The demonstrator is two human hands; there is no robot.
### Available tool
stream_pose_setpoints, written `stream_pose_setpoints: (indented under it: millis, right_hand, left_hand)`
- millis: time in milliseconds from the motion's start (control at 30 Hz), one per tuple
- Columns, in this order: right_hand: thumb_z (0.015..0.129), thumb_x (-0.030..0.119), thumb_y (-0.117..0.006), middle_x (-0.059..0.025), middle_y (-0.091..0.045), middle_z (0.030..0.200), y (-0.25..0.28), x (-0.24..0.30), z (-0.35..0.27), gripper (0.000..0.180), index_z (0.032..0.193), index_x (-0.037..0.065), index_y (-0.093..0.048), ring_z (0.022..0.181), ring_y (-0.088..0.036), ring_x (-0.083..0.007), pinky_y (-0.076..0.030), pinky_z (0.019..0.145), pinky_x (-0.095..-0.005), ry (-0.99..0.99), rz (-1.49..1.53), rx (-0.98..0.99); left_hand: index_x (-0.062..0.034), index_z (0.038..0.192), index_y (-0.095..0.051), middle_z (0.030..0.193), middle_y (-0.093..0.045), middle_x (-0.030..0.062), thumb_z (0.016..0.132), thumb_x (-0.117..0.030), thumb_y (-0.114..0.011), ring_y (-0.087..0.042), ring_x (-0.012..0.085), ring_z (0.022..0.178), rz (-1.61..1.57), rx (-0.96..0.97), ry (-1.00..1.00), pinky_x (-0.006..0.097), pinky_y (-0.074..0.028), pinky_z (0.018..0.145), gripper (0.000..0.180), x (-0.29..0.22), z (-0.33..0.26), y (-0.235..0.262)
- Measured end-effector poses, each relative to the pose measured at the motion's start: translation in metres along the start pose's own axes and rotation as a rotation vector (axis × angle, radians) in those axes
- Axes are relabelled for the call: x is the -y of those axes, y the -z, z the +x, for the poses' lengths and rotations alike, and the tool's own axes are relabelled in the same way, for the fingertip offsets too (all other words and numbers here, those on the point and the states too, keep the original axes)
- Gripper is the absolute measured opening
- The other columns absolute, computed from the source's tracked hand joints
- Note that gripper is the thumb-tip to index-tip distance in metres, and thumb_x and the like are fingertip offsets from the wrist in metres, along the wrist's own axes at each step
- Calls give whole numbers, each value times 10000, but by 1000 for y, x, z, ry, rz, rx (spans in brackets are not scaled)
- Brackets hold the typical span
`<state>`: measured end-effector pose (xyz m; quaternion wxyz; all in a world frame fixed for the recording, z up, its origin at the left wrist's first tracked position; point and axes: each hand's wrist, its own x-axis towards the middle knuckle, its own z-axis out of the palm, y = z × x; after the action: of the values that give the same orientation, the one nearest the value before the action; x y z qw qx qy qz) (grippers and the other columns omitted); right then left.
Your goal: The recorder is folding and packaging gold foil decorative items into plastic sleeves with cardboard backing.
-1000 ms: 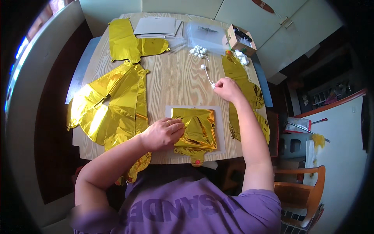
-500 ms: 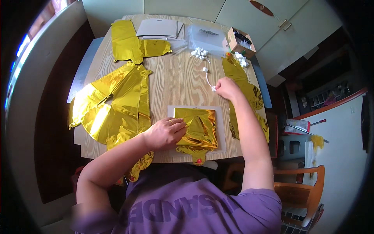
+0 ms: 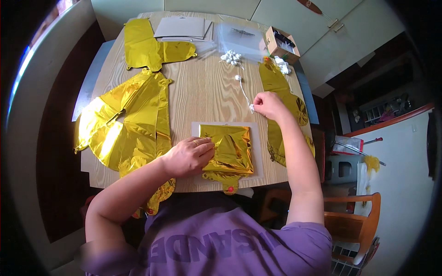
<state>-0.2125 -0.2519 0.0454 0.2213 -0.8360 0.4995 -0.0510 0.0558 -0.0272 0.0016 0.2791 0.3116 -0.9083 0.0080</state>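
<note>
Bit of movement: our right hand (image 3: 271,106) pinches near end of white string (image 3: 244,92), now nearer us than moment ago, string straighter. Reads to us like it's singled out from white pile (image 3: 231,57) beyond. Left hand (image 3: 191,154) hasn't budged: fingers together over left edge of folded gold foil (image 3: 230,152), on pale sheet (image 3: 257,138); can't tell if gripping.

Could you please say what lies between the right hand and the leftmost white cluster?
The head view shows a white string with a white lump at its far end.
</note>
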Motion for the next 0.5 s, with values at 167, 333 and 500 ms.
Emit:
stream_pose_setpoints:
  millis: [167, 333, 500]
  right_hand:
    - [813, 173, -743, -102, -723, 817, 9, 1, -32, 167, 852, 13, -718, 736, -675, -206, -537, 722, -341, -48, 88, 48]
    - [845, 46, -716, 2, -689, 832, 26, 21, -124, 49, 865, 7, -693, 731, -604, -54, -480, 662, -225, -119, 644, 211]
    - [836, 35, -748, 15, -687, 830, 10, 53, -193, 65, 881, 21, -703, 768, -620, -38, -490, 683, -207, -145, 753, 516]
  left_hand:
    - [24, 1060, -690, 1098, -692, 160, 824, -136, -713, -696, 309, 1060, 36, -25, -8, 416, -564, 922, 286, 0, 2, 4]
    - [18, 1071, -675, 1105, -701, 174, 808, -102, -694, -703, 327, 1016, -99, -3, 36, 421, -571, 889, 289, 5, 3, 4]
    - [-23, 1113, -674, 1046, -716, 152, 822, -44, -690, -710, 343, 892, -324, 43, 313, 421, -585, 790, 292, 16, 15, 26]
